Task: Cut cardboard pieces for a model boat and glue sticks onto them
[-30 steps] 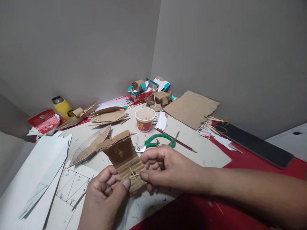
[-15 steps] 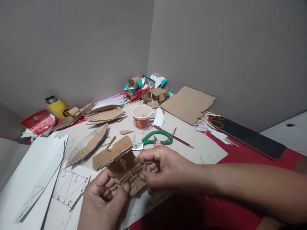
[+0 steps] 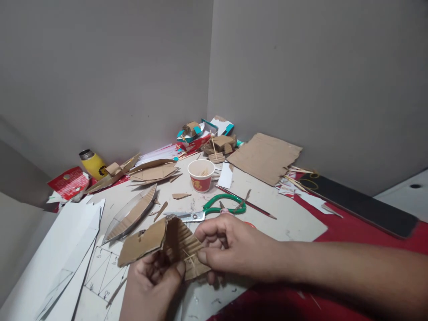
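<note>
A folded piece of brown corrugated cardboard [image 3: 142, 243] is held above the table between both hands. Its upper flap leans toward the left, and thin crossed sticks like toothpicks [image 3: 190, 257] lie against the ridged inner face. My left hand [image 3: 152, 285] grips the lower edge, its thumb on the inside near the sticks. With thumb and bent fingers, my right hand [image 3: 234, 245] pinches the right edge. Just beyond the hands lie green-handled scissors [image 3: 225, 197], partly covered by my right hand. A red and white paper cup [image 3: 201, 176] holding toothpicks stands farther back.
Cardboard boat shapes [image 3: 132, 211] and a yellow bottle [image 3: 92, 165] are at the left. White paper sheets [image 3: 67, 254] lie near the left edge. At the right are a flat cardboard sheet [image 3: 265, 156], a pencil [image 3: 257, 207] and a long dark board [image 3: 361, 203].
The folded cardboard has turned in my hands: its flap now tips farther left and more of the ridged inside shows. The whole view has shifted slightly, with the table lower in the picture.
</note>
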`<action>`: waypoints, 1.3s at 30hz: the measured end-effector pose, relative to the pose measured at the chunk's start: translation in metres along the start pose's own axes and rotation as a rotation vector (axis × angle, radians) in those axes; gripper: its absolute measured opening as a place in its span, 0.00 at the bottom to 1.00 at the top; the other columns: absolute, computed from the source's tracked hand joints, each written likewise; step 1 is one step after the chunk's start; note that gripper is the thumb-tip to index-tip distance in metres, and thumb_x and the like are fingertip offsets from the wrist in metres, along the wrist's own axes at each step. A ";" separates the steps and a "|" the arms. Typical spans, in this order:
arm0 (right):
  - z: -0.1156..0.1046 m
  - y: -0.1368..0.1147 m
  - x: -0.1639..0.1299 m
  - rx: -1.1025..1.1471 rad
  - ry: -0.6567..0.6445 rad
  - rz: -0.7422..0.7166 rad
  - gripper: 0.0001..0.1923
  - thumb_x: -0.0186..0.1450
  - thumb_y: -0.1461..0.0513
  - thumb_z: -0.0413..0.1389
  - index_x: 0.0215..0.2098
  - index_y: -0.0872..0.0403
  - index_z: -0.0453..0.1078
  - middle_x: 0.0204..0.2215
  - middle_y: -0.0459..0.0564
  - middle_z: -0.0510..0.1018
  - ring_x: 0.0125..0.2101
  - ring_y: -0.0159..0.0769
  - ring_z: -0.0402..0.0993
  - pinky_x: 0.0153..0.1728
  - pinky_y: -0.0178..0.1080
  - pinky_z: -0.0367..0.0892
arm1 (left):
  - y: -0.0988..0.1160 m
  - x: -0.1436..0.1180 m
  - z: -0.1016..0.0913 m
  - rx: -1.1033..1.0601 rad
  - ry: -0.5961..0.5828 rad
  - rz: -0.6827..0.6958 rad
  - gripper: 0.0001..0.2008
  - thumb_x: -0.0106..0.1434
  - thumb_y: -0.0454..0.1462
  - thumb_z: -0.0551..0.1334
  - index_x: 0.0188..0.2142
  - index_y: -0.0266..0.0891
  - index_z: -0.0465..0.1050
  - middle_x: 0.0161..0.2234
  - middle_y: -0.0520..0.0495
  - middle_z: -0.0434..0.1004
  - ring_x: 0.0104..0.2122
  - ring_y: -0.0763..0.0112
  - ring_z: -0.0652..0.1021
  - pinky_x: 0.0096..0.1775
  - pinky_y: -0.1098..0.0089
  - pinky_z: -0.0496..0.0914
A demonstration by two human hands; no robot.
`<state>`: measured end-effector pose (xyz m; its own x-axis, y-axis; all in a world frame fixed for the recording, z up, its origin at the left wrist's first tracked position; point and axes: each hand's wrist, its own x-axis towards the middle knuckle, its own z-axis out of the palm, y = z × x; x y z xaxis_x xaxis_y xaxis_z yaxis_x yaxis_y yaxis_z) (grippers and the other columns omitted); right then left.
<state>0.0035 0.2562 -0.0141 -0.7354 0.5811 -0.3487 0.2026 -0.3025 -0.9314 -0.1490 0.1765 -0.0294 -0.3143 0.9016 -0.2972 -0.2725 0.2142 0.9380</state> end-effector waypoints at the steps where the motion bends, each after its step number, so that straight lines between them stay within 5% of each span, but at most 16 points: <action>1: -0.001 -0.002 -0.001 0.008 0.001 0.004 0.07 0.49 0.64 0.52 0.27 0.57 0.68 0.17 0.43 0.73 0.19 0.26 0.70 0.22 0.29 0.64 | 0.000 0.001 -0.001 -0.018 -0.005 -0.003 0.14 0.42 0.34 0.72 0.31 0.35 0.77 0.28 0.45 0.81 0.29 0.63 0.79 0.32 0.69 0.72; 8: -0.001 -0.003 -0.001 0.029 0.102 -0.019 0.09 0.51 0.61 0.56 0.30 0.57 0.69 0.18 0.43 0.74 0.19 0.27 0.70 0.23 0.31 0.67 | -0.003 0.005 -0.005 -0.078 -0.108 -0.024 0.16 0.47 0.36 0.71 0.37 0.34 0.76 0.32 0.42 0.81 0.32 0.62 0.79 0.31 0.70 0.71; 14: 0.001 0.005 0.002 0.041 0.044 -0.027 0.05 0.52 0.65 0.55 0.28 0.58 0.71 0.18 0.43 0.74 0.18 0.25 0.69 0.22 0.28 0.66 | -0.005 0.004 -0.005 -0.062 -0.181 -0.040 0.17 0.49 0.38 0.71 0.38 0.35 0.77 0.34 0.40 0.81 0.35 0.60 0.79 0.38 0.66 0.72; 19: -0.004 0.007 0.004 0.062 0.029 -0.034 0.01 0.52 0.66 0.55 0.24 0.57 0.66 0.15 0.42 0.74 0.16 0.24 0.69 0.19 0.26 0.63 | 0.000 0.003 -0.006 -0.032 -0.210 -0.040 0.17 0.51 0.41 0.70 0.39 0.36 0.77 0.34 0.42 0.80 0.33 0.63 0.79 0.35 0.69 0.72; 24: -0.007 0.007 0.005 0.069 0.060 -0.029 0.03 0.52 0.66 0.54 0.26 0.58 0.68 0.14 0.42 0.74 0.15 0.24 0.69 0.17 0.26 0.64 | 0.006 0.001 -0.005 -0.009 -0.042 0.028 0.18 0.47 0.40 0.72 0.38 0.36 0.75 0.27 0.47 0.77 0.25 0.72 0.75 0.29 0.74 0.70; 27: -0.008 0.006 0.005 0.059 0.073 -0.030 0.04 0.52 0.67 0.54 0.27 0.58 0.69 0.15 0.43 0.74 0.16 0.24 0.69 0.17 0.25 0.64 | 0.008 0.008 -0.011 -0.057 0.067 0.090 0.19 0.49 0.43 0.71 0.39 0.36 0.74 0.31 0.45 0.78 0.29 0.66 0.78 0.32 0.69 0.73; 33: -0.008 0.000 0.003 0.052 0.077 -0.019 0.03 0.52 0.66 0.55 0.27 0.59 0.69 0.15 0.43 0.74 0.16 0.24 0.70 0.16 0.23 0.63 | 0.008 0.032 -0.030 -0.074 0.110 0.174 0.11 0.58 0.42 0.64 0.27 0.35 0.72 0.25 0.48 0.77 0.25 0.72 0.76 0.30 0.74 0.72; 37: -0.010 0.001 0.002 0.046 0.024 -0.022 0.04 0.53 0.65 0.55 0.27 0.59 0.69 0.15 0.43 0.74 0.16 0.24 0.70 0.15 0.23 0.62 | 0.012 0.036 -0.032 -0.087 0.105 0.256 0.08 0.57 0.39 0.65 0.32 0.38 0.69 0.26 0.53 0.74 0.24 0.75 0.75 0.29 0.75 0.72; 39: -0.011 0.001 0.002 0.056 0.001 -0.024 0.04 0.54 0.65 0.54 0.28 0.59 0.70 0.15 0.42 0.74 0.16 0.23 0.70 0.15 0.23 0.63 | 0.013 0.035 -0.031 -0.072 0.099 0.276 0.14 0.54 0.36 0.68 0.38 0.41 0.68 0.29 0.54 0.74 0.25 0.75 0.75 0.30 0.74 0.72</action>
<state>0.0092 0.2652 -0.0168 -0.7389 0.5897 -0.3260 0.1479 -0.3301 -0.9323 -0.1914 0.1994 -0.0333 -0.4719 0.8801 -0.0523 -0.2274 -0.0642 0.9717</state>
